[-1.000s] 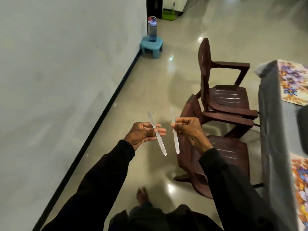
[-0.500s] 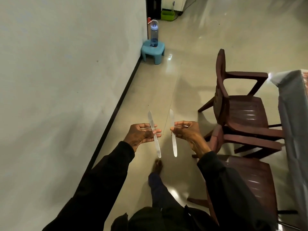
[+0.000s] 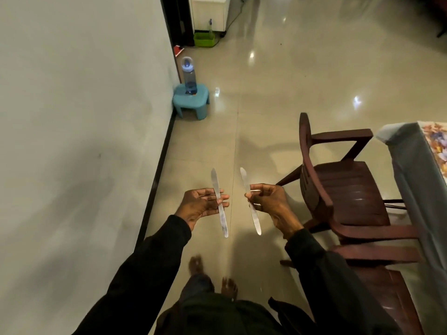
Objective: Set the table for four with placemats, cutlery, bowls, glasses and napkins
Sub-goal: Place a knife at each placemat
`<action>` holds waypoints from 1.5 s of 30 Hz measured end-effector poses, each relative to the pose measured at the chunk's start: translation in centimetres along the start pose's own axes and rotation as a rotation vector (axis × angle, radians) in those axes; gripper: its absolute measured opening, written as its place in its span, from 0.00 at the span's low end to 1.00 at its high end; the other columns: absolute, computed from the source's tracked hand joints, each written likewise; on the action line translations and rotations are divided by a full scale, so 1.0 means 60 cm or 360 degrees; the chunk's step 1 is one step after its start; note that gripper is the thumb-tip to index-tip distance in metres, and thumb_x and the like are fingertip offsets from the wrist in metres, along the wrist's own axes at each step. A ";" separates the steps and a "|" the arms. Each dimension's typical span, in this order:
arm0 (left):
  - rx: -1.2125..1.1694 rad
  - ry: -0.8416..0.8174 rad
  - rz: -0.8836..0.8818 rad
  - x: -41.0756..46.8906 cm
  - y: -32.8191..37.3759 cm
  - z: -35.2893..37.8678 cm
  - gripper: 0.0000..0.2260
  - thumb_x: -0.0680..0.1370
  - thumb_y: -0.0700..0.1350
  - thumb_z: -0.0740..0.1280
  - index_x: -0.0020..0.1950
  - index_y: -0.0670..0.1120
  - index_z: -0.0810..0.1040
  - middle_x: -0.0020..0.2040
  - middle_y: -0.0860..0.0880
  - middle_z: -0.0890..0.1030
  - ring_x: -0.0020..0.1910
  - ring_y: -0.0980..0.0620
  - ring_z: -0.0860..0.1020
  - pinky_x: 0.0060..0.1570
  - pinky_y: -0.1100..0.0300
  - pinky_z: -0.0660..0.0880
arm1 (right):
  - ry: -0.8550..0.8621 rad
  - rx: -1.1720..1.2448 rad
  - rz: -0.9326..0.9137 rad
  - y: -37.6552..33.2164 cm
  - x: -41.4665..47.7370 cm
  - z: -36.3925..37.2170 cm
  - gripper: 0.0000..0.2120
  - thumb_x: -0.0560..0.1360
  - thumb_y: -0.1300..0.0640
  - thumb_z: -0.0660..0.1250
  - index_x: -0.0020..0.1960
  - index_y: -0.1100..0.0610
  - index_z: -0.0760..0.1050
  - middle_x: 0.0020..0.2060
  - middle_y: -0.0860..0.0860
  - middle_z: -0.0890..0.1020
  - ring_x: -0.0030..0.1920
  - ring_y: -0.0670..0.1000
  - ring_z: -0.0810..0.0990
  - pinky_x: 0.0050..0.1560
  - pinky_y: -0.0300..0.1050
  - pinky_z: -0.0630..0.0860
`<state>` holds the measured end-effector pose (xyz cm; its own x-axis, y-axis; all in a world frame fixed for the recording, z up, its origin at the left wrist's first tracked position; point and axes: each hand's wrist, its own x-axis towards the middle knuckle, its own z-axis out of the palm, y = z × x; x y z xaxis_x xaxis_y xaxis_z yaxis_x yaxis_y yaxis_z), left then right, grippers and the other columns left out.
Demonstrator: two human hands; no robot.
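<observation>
My left hand (image 3: 202,204) pinches a silver table knife (image 3: 222,221) near its middle, blade tip pointing away from me. My right hand (image 3: 268,201) grips a second silver table knife (image 3: 255,220) the same way, a hand's width to the right of the first. Both knives hang in the air over the tiled floor. At the right edge stands the table (image 3: 420,189), draped in grey cloth, with a flowered placemat (image 3: 436,139) on its corner. Bowls, glasses and napkins are out of view.
Two dark red plastic armchairs (image 3: 343,189) stand against the table's left side. A white wall (image 3: 72,141) runs along my left. Ahead, a blue stool (image 3: 191,100) carries a water bottle (image 3: 189,76). A green bin (image 3: 204,39) and white appliance (image 3: 210,10) stand farther back.
I have walked forward along the wall; the chairs and table have slid right and nearer, and more of the room ahead shows. Both hands keep their knives in the same grip.
</observation>
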<state>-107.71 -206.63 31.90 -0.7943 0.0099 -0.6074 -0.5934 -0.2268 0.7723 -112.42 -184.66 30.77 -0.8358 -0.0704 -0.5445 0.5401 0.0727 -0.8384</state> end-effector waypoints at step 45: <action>0.0863 -0.1222 -0.0391 1.111 0.686 0.686 0.13 0.79 0.33 0.68 0.64 0.36 0.79 0.55 0.37 0.85 0.53 0.38 0.85 0.54 0.52 0.83 | 0.1395 0.0851 0.0044 -0.514 0.851 -0.503 0.04 0.73 0.65 0.77 0.46 0.60 0.84 0.39 0.53 0.87 0.39 0.50 0.87 0.40 0.41 0.83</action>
<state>-190.42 -175.20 30.84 -0.3948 0.6738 -0.6245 -0.5806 0.3439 0.7380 -174.72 -160.46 29.51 -0.4847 0.6916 -0.5356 0.3544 -0.4045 -0.8431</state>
